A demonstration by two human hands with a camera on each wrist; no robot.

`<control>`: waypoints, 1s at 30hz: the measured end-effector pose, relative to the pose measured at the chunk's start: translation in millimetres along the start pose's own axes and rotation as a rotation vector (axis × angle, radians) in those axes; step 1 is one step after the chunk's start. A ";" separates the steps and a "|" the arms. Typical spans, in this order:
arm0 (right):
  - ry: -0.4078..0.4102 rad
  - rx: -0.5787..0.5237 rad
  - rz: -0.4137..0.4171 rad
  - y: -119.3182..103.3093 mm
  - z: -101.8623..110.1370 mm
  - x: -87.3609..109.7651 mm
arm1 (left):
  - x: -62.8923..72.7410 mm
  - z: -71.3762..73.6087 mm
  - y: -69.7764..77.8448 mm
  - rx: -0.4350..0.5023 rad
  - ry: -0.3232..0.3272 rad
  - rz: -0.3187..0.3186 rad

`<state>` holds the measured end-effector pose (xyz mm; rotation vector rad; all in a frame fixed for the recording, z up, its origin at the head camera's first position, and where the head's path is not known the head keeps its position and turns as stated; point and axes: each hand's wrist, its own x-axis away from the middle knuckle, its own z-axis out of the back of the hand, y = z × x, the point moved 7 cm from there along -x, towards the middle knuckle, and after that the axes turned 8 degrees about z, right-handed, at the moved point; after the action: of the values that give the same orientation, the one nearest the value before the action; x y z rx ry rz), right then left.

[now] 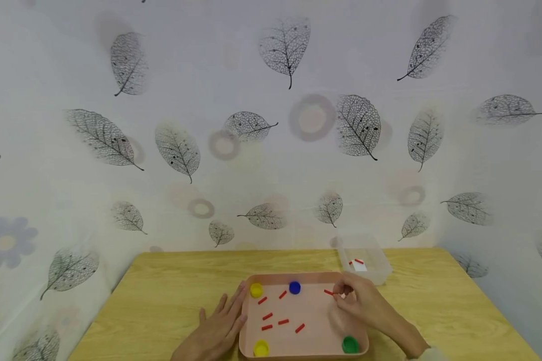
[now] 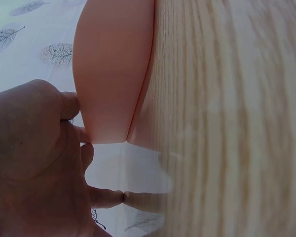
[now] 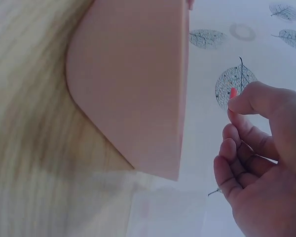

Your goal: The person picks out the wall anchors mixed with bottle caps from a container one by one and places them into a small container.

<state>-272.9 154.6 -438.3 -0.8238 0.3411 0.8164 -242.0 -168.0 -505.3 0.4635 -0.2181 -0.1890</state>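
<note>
My right hand [image 1: 359,300] pinches a short red stick [image 1: 328,292] between thumb and fingertips, over the right side of the pink tray [image 1: 318,346]. In the right wrist view, the end of that stick [image 3: 233,93] pokes out past the thumb. My left hand [image 1: 217,328] lies at the tray's left edge with fingers extended, fingertips against its side wall. Several more red sticks [image 1: 283,322] lie scattered over the tray's left half. Round caps sit around them: a yellow one [image 1: 256,290] back left, another yellow one [image 1: 261,348] front left, a blue one [image 1: 294,287] at the back, a green one [image 1: 350,344] front right.
A clear plastic box [image 1: 377,265] stands behind the tray to the right, with red sticks [image 1: 359,261] and a white patch inside. The wooden table [image 1: 176,281] carries both. A wall covering with leaf prints [image 1: 266,215] rises at the table's back edge.
</note>
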 end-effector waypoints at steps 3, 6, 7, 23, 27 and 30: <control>0.052 0.071 0.037 1.4 9.6 -3.1 | -0.1 0.4 0.9 0.001 0.000 0.000; 0.088 0.116 0.044 5.6 16.6 -4.9 | -0.4 1.1 1.6 0.001 0.002 0.004; 0.096 0.127 0.045 7.4 18.4 -5.3 | -0.5 1.4 1.9 0.001 0.002 0.005; 0.210 0.241 0.068 34.9 44.0 -4.5 | 0.9 -0.9 1.6 0.006 -0.001 -0.012; 0.218 0.284 0.054 42.0 51.0 -6.0 | -0.2 -1.3 0.8 0.007 -0.001 -0.010; 0.212 0.297 0.029 47.5 55.0 -7.8 | -0.2 -0.5 0.2 0.002 -0.002 -0.002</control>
<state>-315.8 211.8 -422.7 -0.6276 0.6477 0.6852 -242.0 -167.6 -505.7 0.4652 -0.2200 -0.1910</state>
